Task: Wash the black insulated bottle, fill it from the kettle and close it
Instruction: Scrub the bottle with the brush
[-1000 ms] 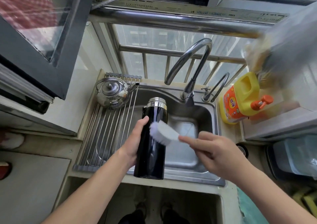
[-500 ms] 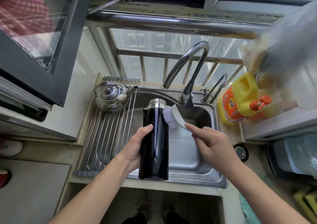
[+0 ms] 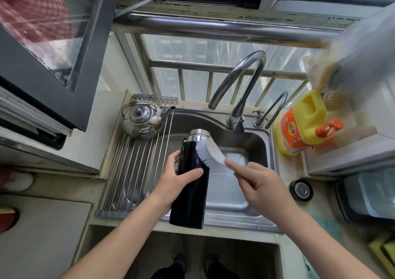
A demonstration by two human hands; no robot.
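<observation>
My left hand (image 3: 175, 178) grips the black insulated bottle (image 3: 190, 197) around its middle and holds it upright over the steel sink (image 3: 263, 214). The bottle's silver threaded neck (image 3: 197, 135) is uncapped. My right hand (image 3: 258, 182) holds a white brush (image 3: 210, 152) by its handle, and the bristles press against the bottle's upper right side just below the neck. A shiny steel kettle (image 3: 142, 119) stands on the roll-up drying rack (image 3: 132, 176) to the left of the sink. No bottle cap is in view.
The curved tap (image 3: 239, 82) arches over the sink's back, with a smaller tap (image 3: 275, 107) to its right. A yellow detergent jug with an orange pump (image 3: 303, 124) stands at the right. An open window pane (image 3: 49, 43) hangs overhead at the left. A round sink plug (image 3: 301, 190) lies right of the basin.
The brush has moved from the bottle's mid-body up to just under the neck. My left hand has shifted its grip, thumb now across the front. The bottle stays over the sink.
</observation>
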